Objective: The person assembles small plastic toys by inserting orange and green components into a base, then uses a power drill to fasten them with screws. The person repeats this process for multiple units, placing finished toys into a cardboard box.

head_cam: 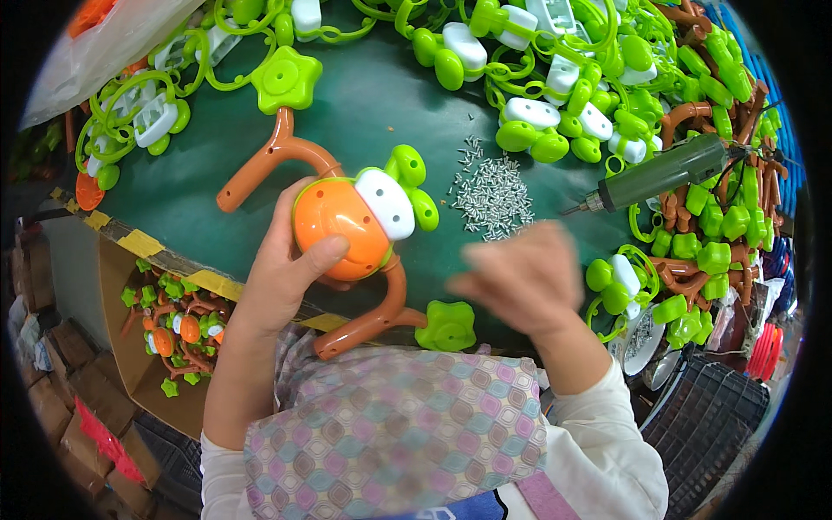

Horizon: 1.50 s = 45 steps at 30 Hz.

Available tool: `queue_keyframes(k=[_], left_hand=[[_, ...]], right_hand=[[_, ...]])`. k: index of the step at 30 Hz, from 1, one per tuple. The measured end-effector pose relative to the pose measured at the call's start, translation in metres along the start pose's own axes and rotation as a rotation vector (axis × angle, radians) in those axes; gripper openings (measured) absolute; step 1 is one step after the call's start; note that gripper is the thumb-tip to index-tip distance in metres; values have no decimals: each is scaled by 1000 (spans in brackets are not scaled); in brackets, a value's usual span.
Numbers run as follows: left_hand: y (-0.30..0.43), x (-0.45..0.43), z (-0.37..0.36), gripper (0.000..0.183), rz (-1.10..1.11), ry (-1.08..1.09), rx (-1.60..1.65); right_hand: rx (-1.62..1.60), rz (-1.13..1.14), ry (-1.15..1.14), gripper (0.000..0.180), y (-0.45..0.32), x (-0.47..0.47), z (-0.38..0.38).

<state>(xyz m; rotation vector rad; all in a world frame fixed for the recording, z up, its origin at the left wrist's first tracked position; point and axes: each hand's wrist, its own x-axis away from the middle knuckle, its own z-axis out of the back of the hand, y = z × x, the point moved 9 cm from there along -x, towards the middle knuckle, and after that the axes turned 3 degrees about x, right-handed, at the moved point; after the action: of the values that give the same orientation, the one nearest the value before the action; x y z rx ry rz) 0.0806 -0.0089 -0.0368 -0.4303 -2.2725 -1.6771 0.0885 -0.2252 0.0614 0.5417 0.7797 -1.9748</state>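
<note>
My left hand (286, 260) grips an orange, white and green plastic toy head (341, 224), its thumb on the orange dome. Brown plastic branch arms (289, 153) reach from both sides of the head, each bearing a green plastic star-shaped piece (284, 78). Small round holes show in the white and orange parts. My right hand (526, 276) is blurred, its fingers drawn together just below a pile of small silver screws (494, 198); whether it holds anything cannot be told. A green electric screwdriver (663, 172) lies to the right, its bit pointing at the screws.
Green and white plastic parts (533, 114) are heaped along the green table's (175, 195) far side. Brown branch pieces (682, 120) and green stars crowd the right. Below the left edge stands a cardboard box (156, 396) of similar toys. A black plastic crate (708, 416) is lower right.
</note>
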Motion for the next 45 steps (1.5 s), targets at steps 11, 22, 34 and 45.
queue_keyframes(k=[11,22,34,45], left_hand=[[3,-1,-5,79,5,10,-46],[5,0,-12,75,38,60,-117],[6,1,-10,77,39,88,-140],[1,-3,-8,77,-105,65,-208]], right_hand=[[-258,-1132,879,56,159,129,120],[-1188,-510,934,74,71,14,70],[-1228,-35,285,82,-17,-51,-12],[-1269,127,-34,71,-25,-73,-30]])
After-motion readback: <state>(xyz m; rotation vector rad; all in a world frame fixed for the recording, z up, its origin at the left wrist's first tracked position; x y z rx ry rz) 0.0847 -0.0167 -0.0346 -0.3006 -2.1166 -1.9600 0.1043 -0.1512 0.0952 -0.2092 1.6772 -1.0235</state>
